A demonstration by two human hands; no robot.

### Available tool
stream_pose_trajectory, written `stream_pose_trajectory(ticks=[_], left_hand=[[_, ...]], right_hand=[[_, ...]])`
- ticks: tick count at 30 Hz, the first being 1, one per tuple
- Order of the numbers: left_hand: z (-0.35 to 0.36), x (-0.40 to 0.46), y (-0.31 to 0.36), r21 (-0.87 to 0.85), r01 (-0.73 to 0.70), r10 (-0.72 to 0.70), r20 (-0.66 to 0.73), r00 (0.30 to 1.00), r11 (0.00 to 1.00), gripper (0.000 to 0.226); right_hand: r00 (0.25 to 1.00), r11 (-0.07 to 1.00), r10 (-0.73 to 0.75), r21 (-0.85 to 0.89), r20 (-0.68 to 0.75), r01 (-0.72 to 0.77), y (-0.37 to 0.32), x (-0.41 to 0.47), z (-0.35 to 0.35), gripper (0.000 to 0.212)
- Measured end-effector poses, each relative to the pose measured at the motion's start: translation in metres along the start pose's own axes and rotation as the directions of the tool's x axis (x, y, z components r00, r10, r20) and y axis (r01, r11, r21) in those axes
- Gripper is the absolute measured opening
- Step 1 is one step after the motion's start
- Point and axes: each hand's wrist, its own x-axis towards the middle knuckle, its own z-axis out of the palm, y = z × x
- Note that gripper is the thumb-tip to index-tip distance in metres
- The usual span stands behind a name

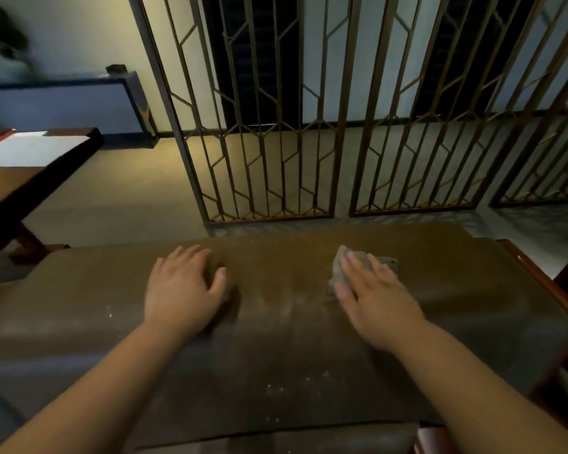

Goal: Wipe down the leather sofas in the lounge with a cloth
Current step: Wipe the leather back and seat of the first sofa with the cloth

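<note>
A dark brown leather sofa (276,348) fills the lower half of the head view, its backrest top running left to right. Pale dust specks and smears show on the leather between my hands. A small grey cloth (343,268) lies on the backrest top at the right. My right hand (374,296) presses flat on the cloth with straight fingers, covering most of it. My left hand (184,286) rests flat on the bare leather to the left, fingers spread and relaxed, holding nothing.
A metal lattice screen (276,126) stands just behind the sofa. A wooden table (30,178) with a white surface stands at the left. A red-brown wooden armrest (538,276) edges the sofa's right end. Grey carpet (128,191) lies behind.
</note>
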Motion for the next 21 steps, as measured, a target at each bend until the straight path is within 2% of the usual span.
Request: stream_pose_trajectory(ticks=[3, 5, 7, 10, 12, 13, 15, 18, 21], left_hand=[[-0.008, -0.007, -0.076, 0.001, 0.158, -0.158, 0.037, 0.987, 0.987, 0.068], [-0.001, -0.015, -0.104, 0.035, 0.169, -0.17, 0.017, 0.985, 0.985, 0.069], [0.011, -0.022, -0.114, 0.072, 0.142, -0.141, -0.02, 0.99, 0.987, 0.072], [0.021, -0.023, -0.114, 0.036, 0.135, -0.13, -0.109, 0.985, 0.99, 0.068], [0.024, -0.024, -0.114, 0.03, 0.125, -0.119, -0.148, 0.982, 0.992, 0.066], [0.024, -0.023, -0.115, 0.039, 0.118, -0.11, -0.158, 0.981, 0.992, 0.066], [0.025, -0.023, -0.117, 0.068, 0.105, -0.093, -0.164, 0.982, 0.992, 0.066], [0.028, -0.025, -0.116, 0.06, 0.102, -0.088, -0.194, 0.977, 0.993, 0.065], [0.029, -0.026, -0.115, 0.069, 0.101, -0.085, -0.201, 0.976, 0.992, 0.065]], right_hand=[[0.953, 0.956, -0.289, -0.023, 0.091, 0.292, -0.074, -0.014, 0.028, 0.079], [0.924, 0.926, -0.36, -0.074, 0.129, 0.371, -0.087, -0.011, 0.034, 0.076], [0.956, 0.949, -0.29, -0.111, 0.048, 0.294, -0.064, 0.006, 0.026, 0.075], [0.999, 0.987, 0.044, -0.154, -0.024, -0.048, -0.016, 0.029, 0.005, 0.068], [0.99, 0.978, 0.139, -0.151, -0.035, -0.143, -0.015, 0.035, 0.002, 0.068], [0.994, 0.981, 0.106, -0.163, -0.026, -0.109, -0.028, 0.034, 0.007, 0.068], [0.996, 0.986, -0.09, -0.14, 0.021, 0.092, -0.066, 0.02, 0.026, 0.066], [0.93, 0.923, -0.355, -0.119, 0.098, 0.365, -0.116, -0.003, 0.045, 0.067], [0.935, 0.916, -0.344, -0.187, 0.087, 0.355, -0.107, -0.001, 0.035, 0.067]])
